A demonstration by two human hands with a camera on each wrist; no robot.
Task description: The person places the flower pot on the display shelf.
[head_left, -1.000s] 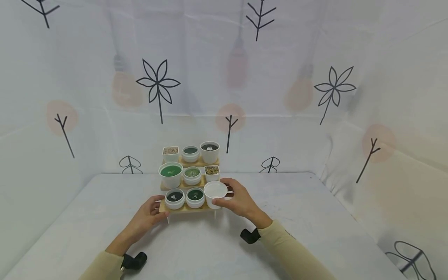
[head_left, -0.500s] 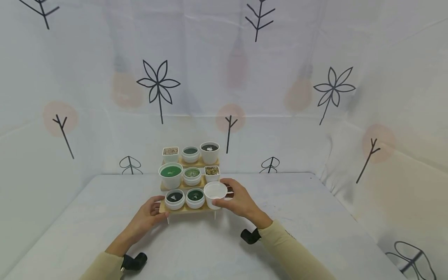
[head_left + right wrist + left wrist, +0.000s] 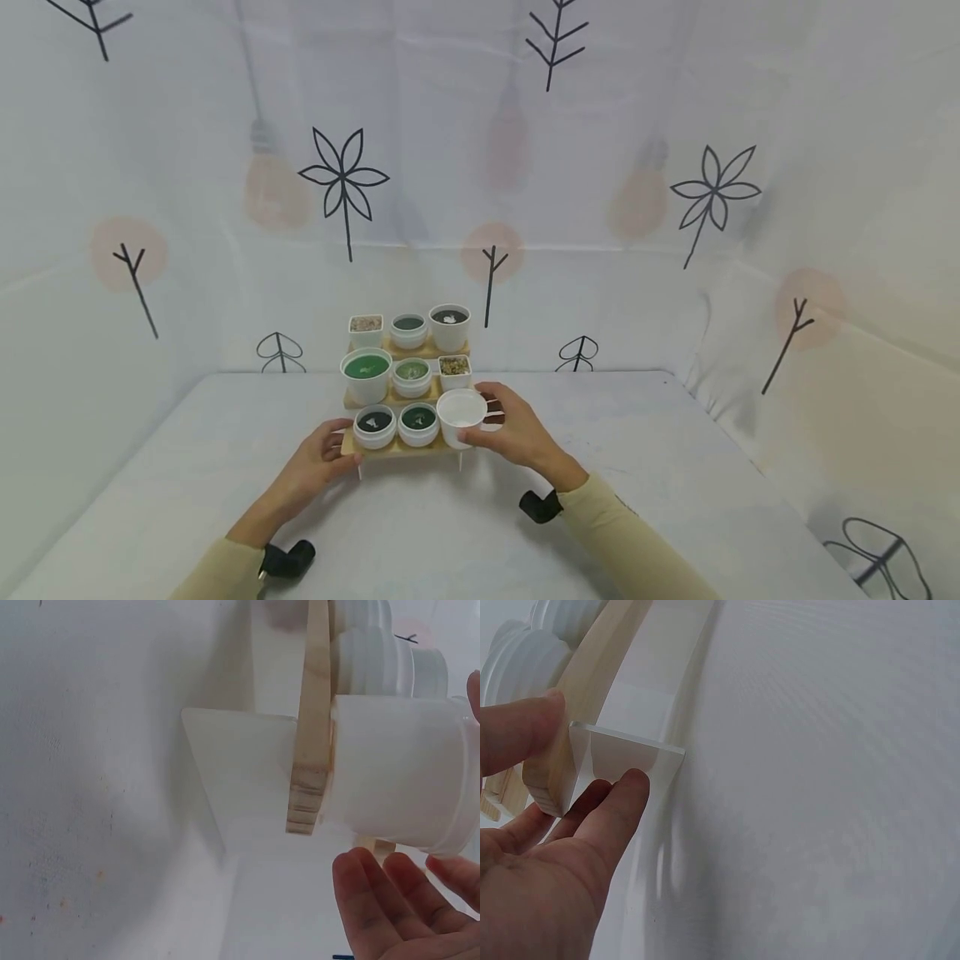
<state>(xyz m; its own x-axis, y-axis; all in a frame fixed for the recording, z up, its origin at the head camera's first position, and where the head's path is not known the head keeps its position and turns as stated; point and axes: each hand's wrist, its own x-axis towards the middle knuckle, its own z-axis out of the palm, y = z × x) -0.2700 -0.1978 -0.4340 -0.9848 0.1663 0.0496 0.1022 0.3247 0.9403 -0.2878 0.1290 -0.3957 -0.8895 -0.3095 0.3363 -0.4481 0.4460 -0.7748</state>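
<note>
A tiered stand (image 3: pixel 399 451) with wooden shelves on white supports carries several small white pots in three rows. My left hand (image 3: pixel 318 460) grips the left end of its lowest shelf; in the left wrist view the thumb (image 3: pixel 544 720) lies on the wood and fingers reach past its end to the white support (image 3: pixel 626 742). At the lowest shelf's right end stands a white cup (image 3: pixel 460 408), plain white inside. My right hand (image 3: pixel 521 433) is spread around that cup, thumb at its front side. In the right wrist view the straight fingers (image 3: pixel 375 900) lie just off the cup's wall.
Beside the cup are a pot with dark green contents (image 3: pixel 418 423) and one with black contents (image 3: pixel 375 425). Higher shelves hold a bright green pot (image 3: pixel 366 375) and a square pot of grains (image 3: pixel 454 372). A patterned white cloth (image 3: pixel 600 275) hangs behind the white table (image 3: pixel 637 483).
My right hand has shifted slightly to the right, while the cup stays in place. My left hand and the stand have not visibly moved.
</note>
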